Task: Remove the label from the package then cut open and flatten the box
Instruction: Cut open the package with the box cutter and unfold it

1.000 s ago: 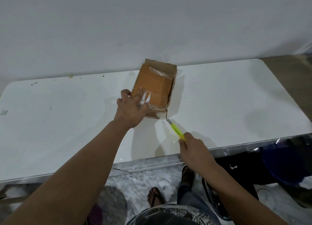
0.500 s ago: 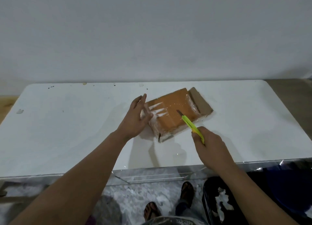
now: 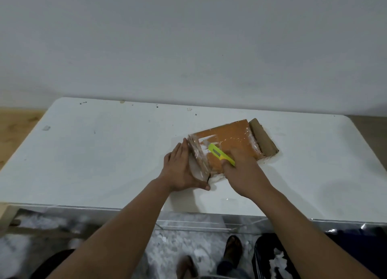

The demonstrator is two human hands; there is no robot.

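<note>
Head cam has the box (image 3: 230, 144) lying on the white table (image 3: 104, 153), right of middle. No paper label showing on the top face that I can see, just shiny tape over the orange cardboard, so that part looks done. Left hand (image 3: 181, 169) is flat against the near-left end, bracing it. Right hand (image 3: 243, 172) is wrapped around a yellow cutter (image 3: 219, 154), tip at the taped seam. Cutting looks barely started, and flattening's still ahead.

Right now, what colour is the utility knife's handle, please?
Bright yellow-green utility knife, clearest in the head view.
</note>
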